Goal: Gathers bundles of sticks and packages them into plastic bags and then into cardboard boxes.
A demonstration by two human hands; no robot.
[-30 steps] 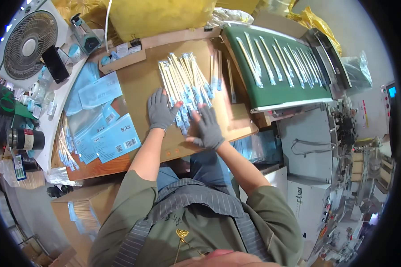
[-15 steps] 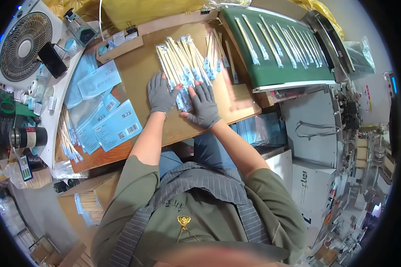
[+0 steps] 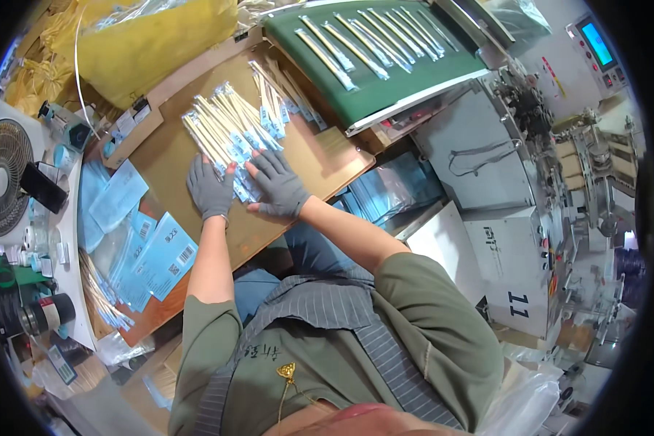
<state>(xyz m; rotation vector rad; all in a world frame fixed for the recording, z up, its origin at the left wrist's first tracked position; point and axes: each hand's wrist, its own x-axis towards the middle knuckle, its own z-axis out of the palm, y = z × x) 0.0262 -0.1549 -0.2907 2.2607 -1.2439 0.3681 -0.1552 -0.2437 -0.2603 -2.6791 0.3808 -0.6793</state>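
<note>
A fanned pile of thin wooden sticks [image 3: 221,122], sealed in clear wrappers with blue printed ends, lies on the brown work table [image 3: 168,156]. My left hand [image 3: 209,190], in a grey glove with bare fingertips, rests at the left of the pile's near end, fingers stretched out. On the right side my right hand [image 3: 282,185], gloved the same way, lies with its fingers spread against the wrapped ends. Both hands touch the pile and neither is closed round it. Part of the near ends shows between the hands. A smaller bunch of wrapped sticks [image 3: 271,102] lies beyond to the right.
Several wrapped sticks lie apart on a green conveyor belt [image 3: 298,47] at the back right. Blue printed bags [image 3: 168,254] and loose sticks [image 3: 103,294] lie left. A fan [image 3: 3,174] and phone [image 3: 43,189] stand far left. More blue bags [image 3: 385,189] sit under the table's right edge.
The view has turned to the right, so the table and hands appear further left and a lit screen shows at the right. Both hands stay at the pile's near end.
</note>
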